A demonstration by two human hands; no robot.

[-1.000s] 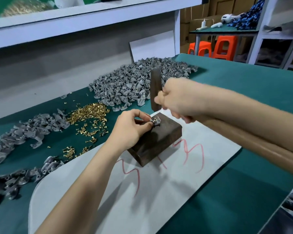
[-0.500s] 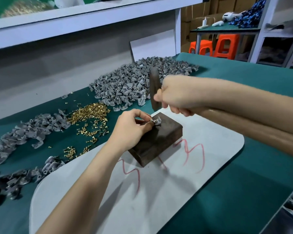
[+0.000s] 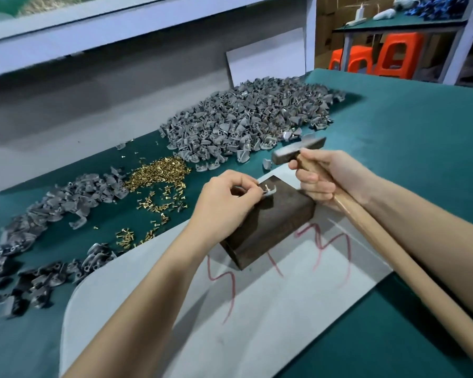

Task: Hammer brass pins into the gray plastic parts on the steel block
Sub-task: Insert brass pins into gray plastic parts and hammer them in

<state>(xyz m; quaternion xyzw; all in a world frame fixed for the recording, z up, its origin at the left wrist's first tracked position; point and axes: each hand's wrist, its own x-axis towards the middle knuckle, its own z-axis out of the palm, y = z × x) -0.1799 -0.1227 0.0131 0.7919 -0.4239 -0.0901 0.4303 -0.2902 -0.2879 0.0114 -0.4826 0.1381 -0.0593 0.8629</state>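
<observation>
A dark steel block [image 3: 273,222] sits on a grey mat [image 3: 257,309]. On its far corner my left hand [image 3: 225,200] pinches a small gray plastic part [image 3: 268,189] with a pin in it. My right hand [image 3: 322,178] grips the wooden handle of a hammer [image 3: 298,150] close to the head. The hammer head lies tilted, behind and to the right of the block, off the part. Loose brass pins [image 3: 159,174] lie in a heap left of the block.
A large pile of gray parts [image 3: 246,118] covers the green table behind the block. More gray parts [image 3: 66,197] trail along the left, with darker ones [image 3: 38,279] at the near left. A white shelf runs along the back; orange stools [image 3: 377,58] stand far right.
The hammer head, upright above the block before, has swung down and to the right and now lies tilted behind the block. My left hand keeps its pinch on the part.
</observation>
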